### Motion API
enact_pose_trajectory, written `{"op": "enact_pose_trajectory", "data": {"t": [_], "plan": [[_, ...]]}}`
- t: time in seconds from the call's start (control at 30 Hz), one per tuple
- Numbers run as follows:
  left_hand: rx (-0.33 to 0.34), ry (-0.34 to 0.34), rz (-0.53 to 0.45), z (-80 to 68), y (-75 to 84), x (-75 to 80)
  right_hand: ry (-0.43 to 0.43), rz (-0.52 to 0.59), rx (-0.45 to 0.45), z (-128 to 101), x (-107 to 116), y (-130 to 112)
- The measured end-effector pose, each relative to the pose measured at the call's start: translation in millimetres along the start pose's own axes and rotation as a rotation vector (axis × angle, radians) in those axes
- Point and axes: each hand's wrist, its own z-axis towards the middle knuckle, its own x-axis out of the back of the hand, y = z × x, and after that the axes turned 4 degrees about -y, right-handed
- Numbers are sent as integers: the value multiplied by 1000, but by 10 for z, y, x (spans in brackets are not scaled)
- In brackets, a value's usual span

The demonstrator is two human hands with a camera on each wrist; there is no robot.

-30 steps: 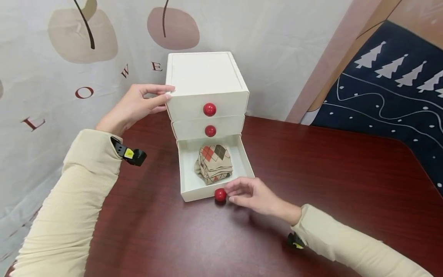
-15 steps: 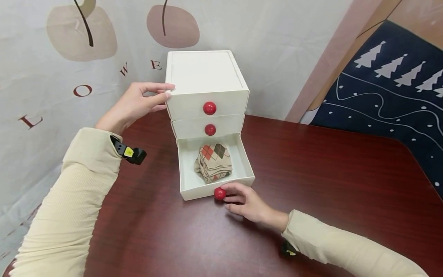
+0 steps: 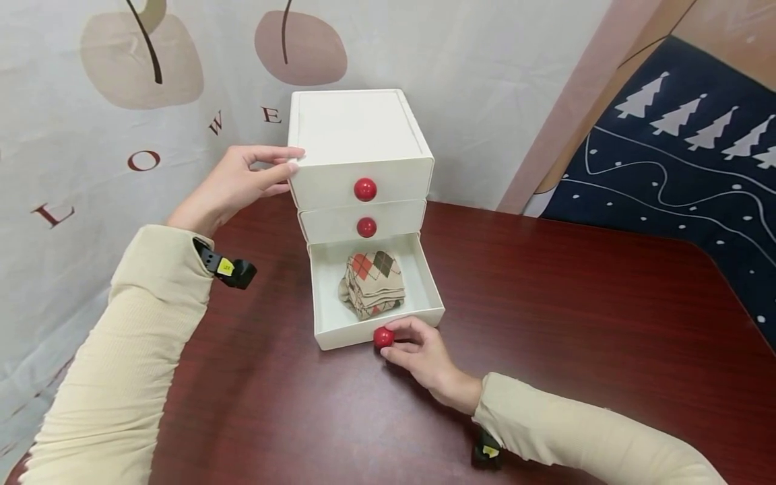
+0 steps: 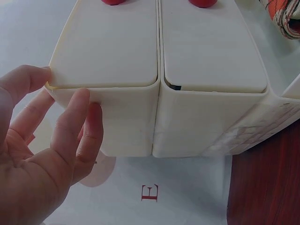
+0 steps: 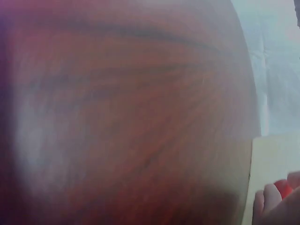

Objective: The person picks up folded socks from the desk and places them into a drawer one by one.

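Note:
In the head view a white drawer unit (image 3: 358,128) stands on the table, its bottom drawer (image 3: 424,276) pulled out. Folded beige argyle socks (image 3: 376,284) lie inside that drawer. My left hand (image 3: 239,180) touches the unit's upper left corner, its fingers fairly straight along the top and side; the left wrist view shows the fingertips (image 4: 80,96) against the side panel. At the drawer's front, my right hand (image 3: 427,357) pinches the red knob (image 3: 383,337) between thumb and fingers. Only part of this hand shows in the right wrist view, beside a bit of red.
Two closed drawers with red knobs, one upper (image 3: 365,189) and one middle (image 3: 366,228), sit above the open one. The dark red wooden table (image 3: 545,303) extends to the right. A printed cloth (image 3: 485,87) hangs close behind the unit.
My right hand has moved left and closed its thumb and fingers on the knob. The left hand and the drawer have stayed in place.

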Motion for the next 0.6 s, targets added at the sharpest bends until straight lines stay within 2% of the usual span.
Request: {"op": "enact_pose_trajectory", "data": {"t": [0.33,0.6], "plan": [[3,-4,4,0,3,1,109,72,37,63,-101,45],[-1,-1,-7,7,-10,6,132,80,73,306,-113,154]]}}
